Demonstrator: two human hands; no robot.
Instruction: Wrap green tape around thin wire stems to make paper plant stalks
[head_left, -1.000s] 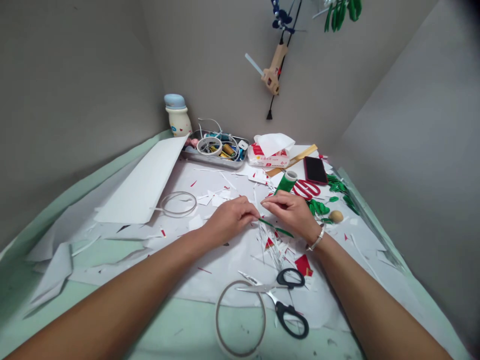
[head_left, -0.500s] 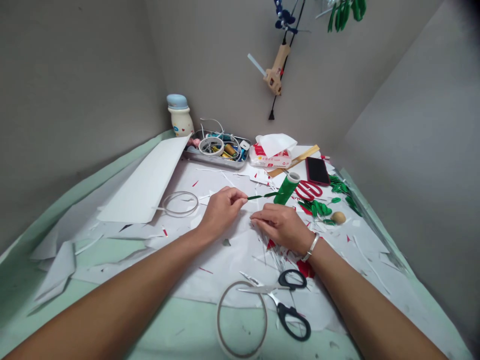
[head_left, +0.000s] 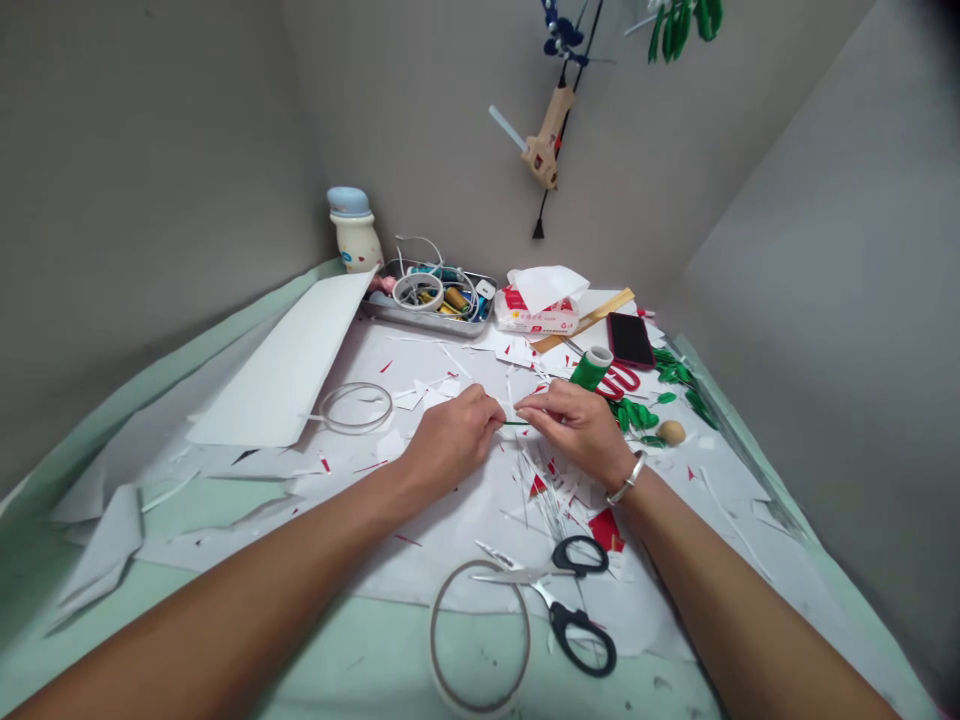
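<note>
My left hand point(head_left: 454, 442) and my right hand point(head_left: 574, 425) meet over the white paper sheet point(head_left: 457, 530). Between their fingertips runs a thin green-wrapped stem point(head_left: 513, 422), pinched by both hands; its ends are hidden by my fingers. A roll of green floral tape point(head_left: 590, 368) stands just beyond my right hand, beside red-handled scissors point(head_left: 619, 380). Green paper leaves point(head_left: 634, 416) lie to the right. Black-handled scissors point(head_left: 559, 600) rest nearer me, below a scatter of white and red paper scraps point(head_left: 547, 490).
A metal tray point(head_left: 427, 318) of tape and wires, a tissue pack point(head_left: 536, 315) and a phone point(head_left: 630, 340) stand at the back. A white board point(head_left: 285, 360) lies left, with clear plastic rings point(head_left: 356, 408) nearby. Grey walls enclose the pale green table point(head_left: 150, 510) on both sides.
Half a second ago the stem stuck out from my left hand alone, with my right hand low on the paper. My right hand has risen and now pinches the stem too.
</note>
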